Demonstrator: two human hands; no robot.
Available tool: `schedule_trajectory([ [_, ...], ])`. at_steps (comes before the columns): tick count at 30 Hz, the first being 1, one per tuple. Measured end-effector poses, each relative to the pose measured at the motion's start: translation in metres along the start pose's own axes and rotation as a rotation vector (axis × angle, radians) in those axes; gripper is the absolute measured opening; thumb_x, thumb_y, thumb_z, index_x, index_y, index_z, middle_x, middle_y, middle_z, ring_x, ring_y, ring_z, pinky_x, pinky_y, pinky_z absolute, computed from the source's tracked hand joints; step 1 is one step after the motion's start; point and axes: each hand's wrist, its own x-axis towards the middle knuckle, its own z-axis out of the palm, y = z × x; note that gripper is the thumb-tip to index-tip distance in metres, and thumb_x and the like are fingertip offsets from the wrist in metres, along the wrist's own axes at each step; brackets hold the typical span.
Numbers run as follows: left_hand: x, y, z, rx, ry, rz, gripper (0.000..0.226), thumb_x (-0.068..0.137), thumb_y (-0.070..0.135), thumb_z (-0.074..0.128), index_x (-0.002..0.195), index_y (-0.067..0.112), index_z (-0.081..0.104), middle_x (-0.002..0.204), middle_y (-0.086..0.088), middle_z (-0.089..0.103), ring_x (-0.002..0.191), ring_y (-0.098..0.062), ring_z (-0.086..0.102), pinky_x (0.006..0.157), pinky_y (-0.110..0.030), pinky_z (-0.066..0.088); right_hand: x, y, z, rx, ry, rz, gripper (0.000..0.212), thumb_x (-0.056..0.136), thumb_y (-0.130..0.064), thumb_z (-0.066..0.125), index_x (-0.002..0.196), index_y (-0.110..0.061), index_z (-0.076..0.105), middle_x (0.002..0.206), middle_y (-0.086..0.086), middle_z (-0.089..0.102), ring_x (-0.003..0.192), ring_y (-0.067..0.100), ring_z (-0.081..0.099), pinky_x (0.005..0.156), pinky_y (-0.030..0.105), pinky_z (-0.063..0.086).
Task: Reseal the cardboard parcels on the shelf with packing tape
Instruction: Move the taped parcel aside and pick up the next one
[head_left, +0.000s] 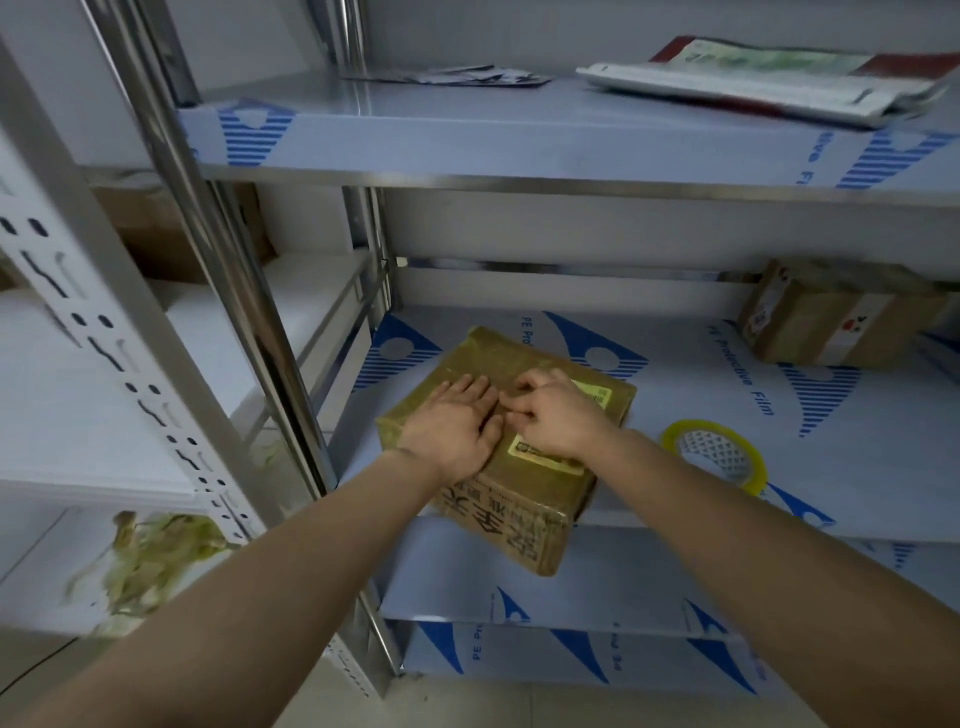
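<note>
A brown cardboard parcel (498, 358) wrapped in yellowish tape sits on the middle shelf (675, 395), its near corner jutting over the front edge. My left hand (454, 428) lies flat on the parcel's top with straight fingers. My right hand (553, 415) rests beside it, fingers curled and fingertips pressed at the top seam; I cannot tell whether they pinch anything. A roll of clear yellowish packing tape (719, 454) lies flat on the shelf just right of the parcel.
A second taped parcel (831, 322) stands at the shelf's back right. Flat printed packets (769, 78) lie on the upper shelf. A steel upright (249, 312) stands left of the parcel. Crumpled used tape (145, 561) lies on the neighbouring white rack.
</note>
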Motion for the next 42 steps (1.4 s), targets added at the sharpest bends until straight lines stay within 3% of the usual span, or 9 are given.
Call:
schedule_trajectory([
  [3, -0.003, -0.003, 0.002, -0.052, 0.068, 0.04, 0.052, 0.102, 0.04, 0.029, 0.148, 0.016, 0.033, 0.157, -0.007, 0.023, 0.146, -0.023, 0.015, 0.117, -0.033, 0.005, 0.012, 0.008, -0.01, 0.036, 0.025, 0.037, 0.04, 0.103, -0.029, 0.037, 0.142, -0.029, 0.044, 0.152, -0.002, 0.035, 0.138, 0.021, 0.025, 0.113, 0.035, 0.026],
  [7, -0.009, -0.006, 0.011, -0.096, 0.21, 0.182, 0.052, 0.094, 0.04, 0.033, 0.121, 0.01, 0.066, 0.123, -0.021, 0.06, 0.117, -0.038, 0.056, 0.103, -0.052, 0.038, 0.017, 0.01, 0.002, -0.143, -0.072, 0.089, 0.047, 0.104, -0.042, 0.017, 0.151, -0.041, 0.008, 0.161, 0.0, -0.005, 0.148, 0.022, -0.006, 0.118, 0.04, -0.002],
  [9, -0.009, -0.007, 0.008, -0.089, 0.173, 0.197, 0.06, 0.091, 0.047, 0.026, 0.125, 0.015, 0.063, 0.129, -0.017, 0.059, 0.121, -0.031, 0.054, 0.106, -0.05, 0.033, 0.02, 0.011, 0.004, -0.162, -0.091, 0.093, 0.048, 0.104, -0.044, 0.013, 0.151, -0.041, 0.003, 0.161, -0.001, -0.008, 0.148, 0.02, -0.008, 0.118, 0.039, -0.005],
  [13, -0.008, -0.001, 0.002, -0.066, 0.085, 0.145, 0.072, 0.087, 0.055, 0.01, 0.14, 0.024, 0.047, 0.149, -0.006, 0.04, 0.141, -0.02, 0.03, 0.116, -0.035, 0.011, 0.023, 0.015, 0.001, -0.16, -0.124, 0.106, 0.049, 0.103, -0.048, 0.014, 0.15, -0.042, 0.005, 0.161, -0.004, -0.007, 0.148, 0.017, -0.006, 0.117, 0.038, -0.003],
  [16, -0.007, -0.002, 0.002, -0.08, 0.036, 0.136, 0.087, 0.076, 0.059, -0.001, 0.142, 0.024, 0.043, 0.152, -0.004, 0.035, 0.143, -0.02, 0.025, 0.116, -0.033, 0.008, 0.027, 0.015, 0.002, -0.144, -0.127, 0.108, 0.048, 0.102, -0.049, 0.017, 0.15, -0.043, 0.01, 0.161, -0.004, -0.005, 0.148, 0.017, -0.005, 0.117, 0.039, -0.001],
  [23, -0.007, 0.0, 0.002, -0.067, 0.044, 0.154, 0.092, 0.069, 0.057, 0.0, 0.139, 0.022, 0.049, 0.147, -0.007, 0.044, 0.14, -0.023, 0.032, 0.116, -0.037, 0.013, 0.03, 0.015, 0.004, -0.125, -0.107, 0.122, 0.047, 0.102, -0.048, 0.023, 0.148, -0.044, 0.016, 0.161, -0.004, -0.002, 0.148, 0.019, -0.004, 0.117, 0.041, 0.0],
  [29, -0.006, 0.003, -0.001, -0.006, 0.032, 0.175, 0.092, 0.07, 0.055, 0.002, 0.135, 0.017, 0.053, 0.136, -0.01, 0.053, 0.136, -0.027, 0.038, 0.115, -0.044, 0.016, 0.027, 0.012, -0.001, -0.118, -0.176, 0.141, 0.049, 0.102, -0.051, 0.017, 0.149, -0.045, 0.007, 0.16, -0.005, -0.011, 0.147, 0.018, -0.012, 0.117, 0.042, -0.005],
  [36, 0.002, 0.001, 0.003, 0.065, 0.081, 0.193, 0.081, 0.075, 0.055, 0.01, 0.119, 0.016, 0.066, 0.108, -0.006, 0.067, 0.104, -0.024, 0.059, 0.103, -0.038, 0.035, 0.028, 0.013, 0.001, -0.177, -0.223, 0.13, 0.052, 0.101, -0.052, 0.015, 0.149, -0.044, -0.004, 0.159, -0.002, -0.02, 0.146, 0.02, -0.019, 0.116, 0.042, -0.009],
  [42, 0.002, 0.003, -0.001, 0.068, 0.042, 0.155, 0.09, 0.067, 0.061, 0.007, 0.126, 0.02, 0.062, 0.123, -0.007, 0.064, 0.113, -0.024, 0.057, 0.107, -0.034, 0.035, 0.026, 0.013, -0.005, 0.037, -0.155, 0.099, 0.048, 0.104, -0.041, 0.027, 0.15, -0.039, 0.017, 0.161, -0.002, -0.005, 0.148, 0.02, -0.008, 0.117, 0.039, -0.002],
])
